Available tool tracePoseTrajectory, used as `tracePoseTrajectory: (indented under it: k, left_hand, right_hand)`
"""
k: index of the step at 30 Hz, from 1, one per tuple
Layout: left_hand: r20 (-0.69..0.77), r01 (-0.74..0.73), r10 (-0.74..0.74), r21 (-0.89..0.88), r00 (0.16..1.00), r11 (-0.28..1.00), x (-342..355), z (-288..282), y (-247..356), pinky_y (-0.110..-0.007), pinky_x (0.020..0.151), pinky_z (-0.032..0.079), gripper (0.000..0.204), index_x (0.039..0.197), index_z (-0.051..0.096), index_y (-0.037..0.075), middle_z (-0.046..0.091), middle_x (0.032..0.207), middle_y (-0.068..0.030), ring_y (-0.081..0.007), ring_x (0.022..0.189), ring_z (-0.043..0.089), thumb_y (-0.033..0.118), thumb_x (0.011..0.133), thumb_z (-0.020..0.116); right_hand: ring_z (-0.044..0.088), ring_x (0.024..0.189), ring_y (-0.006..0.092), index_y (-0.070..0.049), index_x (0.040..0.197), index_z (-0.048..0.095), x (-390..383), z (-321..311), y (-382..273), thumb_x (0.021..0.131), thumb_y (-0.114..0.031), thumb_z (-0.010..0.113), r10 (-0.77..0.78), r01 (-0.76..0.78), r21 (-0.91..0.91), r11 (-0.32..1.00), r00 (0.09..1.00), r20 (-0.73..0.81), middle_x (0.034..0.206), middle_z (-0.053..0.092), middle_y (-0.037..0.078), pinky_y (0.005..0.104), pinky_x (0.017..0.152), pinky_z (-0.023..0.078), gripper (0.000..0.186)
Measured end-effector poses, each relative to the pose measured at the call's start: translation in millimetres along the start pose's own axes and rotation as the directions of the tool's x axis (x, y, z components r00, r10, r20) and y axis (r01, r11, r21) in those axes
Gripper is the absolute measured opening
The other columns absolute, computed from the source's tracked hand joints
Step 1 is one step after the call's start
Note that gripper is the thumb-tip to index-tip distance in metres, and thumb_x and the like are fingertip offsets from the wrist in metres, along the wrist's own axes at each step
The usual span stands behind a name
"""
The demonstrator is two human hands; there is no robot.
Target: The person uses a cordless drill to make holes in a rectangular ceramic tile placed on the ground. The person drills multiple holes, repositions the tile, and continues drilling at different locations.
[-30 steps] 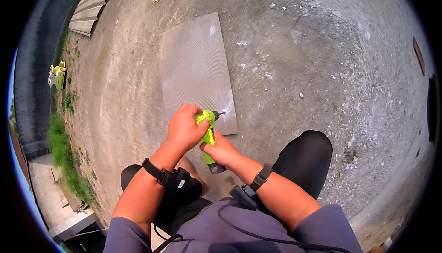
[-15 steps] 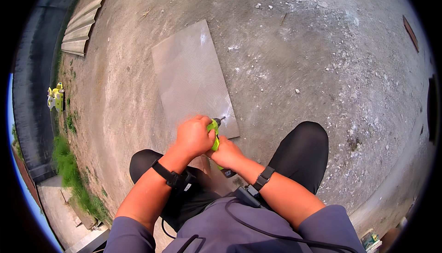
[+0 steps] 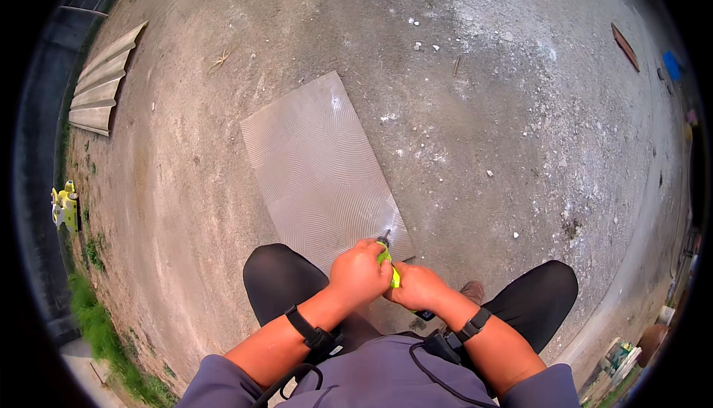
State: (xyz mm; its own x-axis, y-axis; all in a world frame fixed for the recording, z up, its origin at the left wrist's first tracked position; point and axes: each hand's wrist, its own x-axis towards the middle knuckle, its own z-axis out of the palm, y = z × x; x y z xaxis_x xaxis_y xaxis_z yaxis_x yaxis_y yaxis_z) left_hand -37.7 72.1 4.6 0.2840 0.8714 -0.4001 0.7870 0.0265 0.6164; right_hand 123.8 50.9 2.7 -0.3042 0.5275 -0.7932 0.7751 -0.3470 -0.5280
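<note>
A lime-green and black cordless drill (image 3: 395, 279) is held between both my hands. Its bit points away from me, down at a white dusty patch near the panel's lower right corner; whether it has gone into the surface I cannot tell. My left hand (image 3: 359, 272) is closed over the drill's body, close behind the chuck. Around the grip my right hand (image 3: 420, 288) is wrapped, hiding the trigger. Flat on the ground lies a grey-brown rectangular panel (image 3: 319, 170) with curved ridges across its face and another white powdery mark near its far corner.
My bent knees (image 3: 286, 278) flank the drill. Corrugated sheets (image 3: 108, 85) lie at the far left, above a yellow-green ride-on toy (image 3: 65, 206) and grass (image 3: 96, 326). White rubble (image 3: 557, 133) covers the ground at right. A reddish-brown strip (image 3: 625, 47) lies far right.
My view has shifted, so the panel, hands and drill appear lower and farther right. The drill is still held in both hands, its bit over the same corner area. A shoe now shows by my right knee.
</note>
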Motion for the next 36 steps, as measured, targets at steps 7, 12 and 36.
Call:
tracePoseTrajectory:
  k: [7,12,36]
  left_hand:
    - [-0.009,-0.022,0.022,-0.008,1.000,1.000,-2.5,2.2,-12.7,-0.047,0.079,0.056,0.029,0.102,0.071,0.006,0.068,0.109,-0.0171,-0.0386,0.090,0.068,0.025,0.081,0.065]
    - [0.084,0.008,-0.006,-0.018,0.996,1.000,10.3,-6.1,-6.7,-0.048,0.077,0.055,0.029,0.101,0.070,0.004,0.067,0.104,-0.0182,-0.0406,0.088,0.066,0.024,0.082,0.062]
    - [-0.032,-0.027,0.029,0.049,0.999,0.998,15.6,4.6,20.5,-0.039,0.083,0.057,0.015,0.093,0.070,0.004,0.070,0.111,-0.0175,-0.0353,0.096,0.069,0.012,0.080,0.067]
  right_hand:
    - [0.064,0.107,0.0404,-0.007,0.123,0.060,-1.2,16.4,-13.9,0.088,-0.041,0.056,0.126,-0.130,-0.048,0.990,0.990,-0.070,0.113,0.069,0.021,0.0486,0.089,0.051,0.049]
    - [0.064,0.111,0.0372,-0.012,0.118,0.067,7.2,9.2,-24.4,0.088,-0.041,0.056,0.170,-0.175,-0.137,0.975,0.984,-0.049,0.118,0.069,0.016,0.0489,0.090,0.052,0.043]
    - [0.070,0.095,0.0360,-0.004,0.106,0.066,7.1,-22.0,-0.9,0.085,-0.018,0.059,0.124,-0.123,-0.005,0.992,0.991,0.055,0.101,0.072,0.019,0.0463,0.079,0.056,0.027]
